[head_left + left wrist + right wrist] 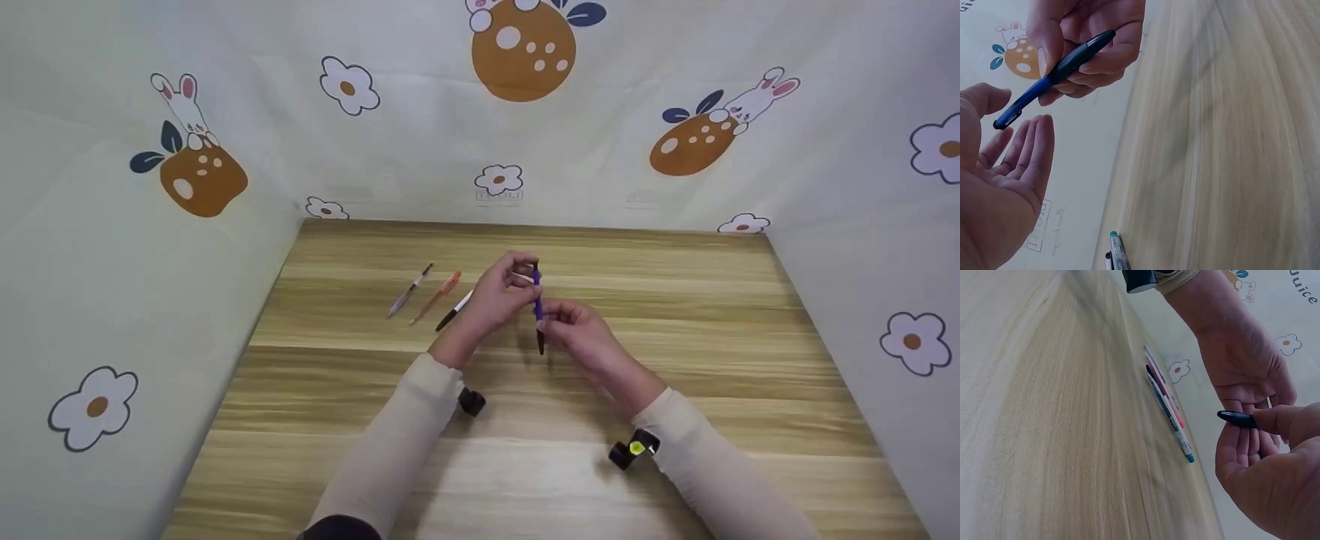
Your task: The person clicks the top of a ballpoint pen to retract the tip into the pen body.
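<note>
A blue pen with a dark grip section (538,304) is raised over the wooden table, standing nearly upright in the head view. My right hand (589,337) pinches it between thumb and fingers near its dark pointed end. My left hand (496,294) is beside the other end, where the clip is. In the left wrist view, the left fingers (1036,154) are extended and parted from the thumb, with the pen's clip end between them. The right wrist view shows the dark tip (1233,418) jutting out past my right thumb; the rest is hidden.
Left of my hands, a clear pen (410,290), an orange pen (448,285) and a white-and-black pen (451,313) lie side by side on the wooden table (675,300). A patterned cloth wall (420,150) encloses the table at the back and both sides.
</note>
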Motion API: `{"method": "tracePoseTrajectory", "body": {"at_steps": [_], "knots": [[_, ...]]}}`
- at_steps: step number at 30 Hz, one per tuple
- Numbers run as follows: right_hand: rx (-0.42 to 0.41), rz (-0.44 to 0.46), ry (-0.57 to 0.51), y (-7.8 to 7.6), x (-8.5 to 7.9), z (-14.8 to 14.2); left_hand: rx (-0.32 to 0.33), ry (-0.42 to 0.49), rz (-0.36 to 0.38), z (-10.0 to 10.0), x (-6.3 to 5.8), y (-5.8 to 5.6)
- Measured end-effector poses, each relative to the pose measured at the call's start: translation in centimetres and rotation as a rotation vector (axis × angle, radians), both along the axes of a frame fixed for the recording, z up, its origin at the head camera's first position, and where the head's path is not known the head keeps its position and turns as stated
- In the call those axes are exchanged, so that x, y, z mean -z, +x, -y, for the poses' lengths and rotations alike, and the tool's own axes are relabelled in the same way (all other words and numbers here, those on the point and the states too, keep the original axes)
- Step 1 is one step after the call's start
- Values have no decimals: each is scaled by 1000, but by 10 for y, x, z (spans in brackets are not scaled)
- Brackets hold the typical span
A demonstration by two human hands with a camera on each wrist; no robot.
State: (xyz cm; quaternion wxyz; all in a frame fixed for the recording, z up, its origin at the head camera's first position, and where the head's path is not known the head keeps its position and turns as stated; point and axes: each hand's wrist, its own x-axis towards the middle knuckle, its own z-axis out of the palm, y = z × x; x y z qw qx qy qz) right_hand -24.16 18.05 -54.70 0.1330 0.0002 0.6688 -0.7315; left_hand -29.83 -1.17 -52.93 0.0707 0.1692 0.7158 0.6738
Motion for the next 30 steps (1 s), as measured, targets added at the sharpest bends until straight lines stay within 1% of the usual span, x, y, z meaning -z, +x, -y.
{"method": "tracePoseTrajectory", "body": {"at_steps": [8,10,13,21,24,27,30], "knots": [[7,-9,22,0,-1,0,31,-91,-66,13,4,-1],[12,-12,26,0,-1,-1,32,-128,-88,16,4,-1],[18,-24,42,-1,-1,-1,26,-209,-123,21,4,-2],[5,-90,95,-5,3,-2,8,-485,-238,33,3,2],[0,-102,113,-5,2,-3,3,-577,-298,38,5,2],[-4,-113,143,-6,1,-3,5,-640,-351,41,8,0],[1,-127,196,-6,0,-4,4,-680,-371,44,9,0]]}}
